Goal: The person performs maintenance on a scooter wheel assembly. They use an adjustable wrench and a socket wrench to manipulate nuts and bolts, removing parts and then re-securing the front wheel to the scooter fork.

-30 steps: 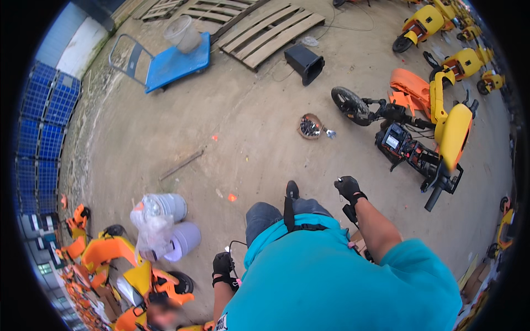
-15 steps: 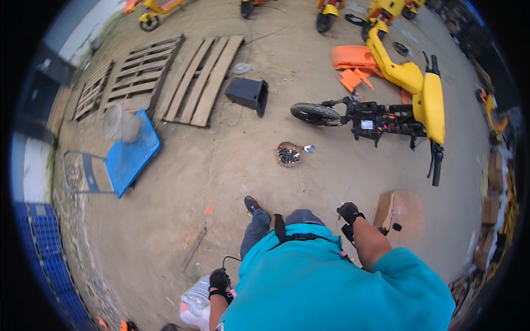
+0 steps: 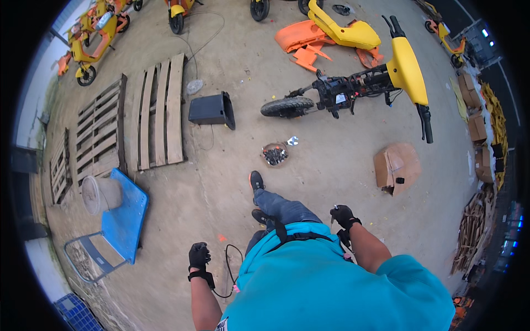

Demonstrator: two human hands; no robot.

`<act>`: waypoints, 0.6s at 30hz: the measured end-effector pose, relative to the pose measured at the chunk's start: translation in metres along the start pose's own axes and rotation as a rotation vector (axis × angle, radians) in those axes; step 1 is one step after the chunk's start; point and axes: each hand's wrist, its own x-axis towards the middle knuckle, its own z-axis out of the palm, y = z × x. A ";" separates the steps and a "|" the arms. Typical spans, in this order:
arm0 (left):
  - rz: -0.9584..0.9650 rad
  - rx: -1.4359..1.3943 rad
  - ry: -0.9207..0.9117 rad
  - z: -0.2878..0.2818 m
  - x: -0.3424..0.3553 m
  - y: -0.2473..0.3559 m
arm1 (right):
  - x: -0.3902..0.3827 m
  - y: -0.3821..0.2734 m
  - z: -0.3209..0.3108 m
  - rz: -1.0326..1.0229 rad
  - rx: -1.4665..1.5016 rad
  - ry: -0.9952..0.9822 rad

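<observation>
Gripping a slim metal tool in the curled right hand, probably for security; curling the left hand loosely, any hold unclear; with small parts in a round container ahead-left of the right hand, likely against scattering

A grey-brown concrete floor is evenly lit; it is bordered at left by a pale wall; wooden pallets are laid near a blue platform cart; cardboard boxes are lined along the right.
</observation>
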 end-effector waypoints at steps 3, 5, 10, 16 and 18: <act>-0.008 0.010 -0.029 -0.002 0.026 0.020 | 0.024 -0.025 0.009 0.012 -0.044 0.009; -0.023 0.071 -0.055 -0.016 0.039 0.024 | 0.046 -0.054 0.014 0.050 -0.018 0.003; -0.097 0.103 0.042 -0.034 0.059 0.058 | 0.111 -0.111 0.023 -0.016 -0.025 0.075; -0.168 0.128 -0.027 -0.070 0.094 0.084 | 0.165 -0.187 0.014 -0.180 0.243 0.199; -0.186 0.140 -0.095 -0.090 0.129 0.094 | 0.160 -0.210 0.011 -0.089 0.363 0.135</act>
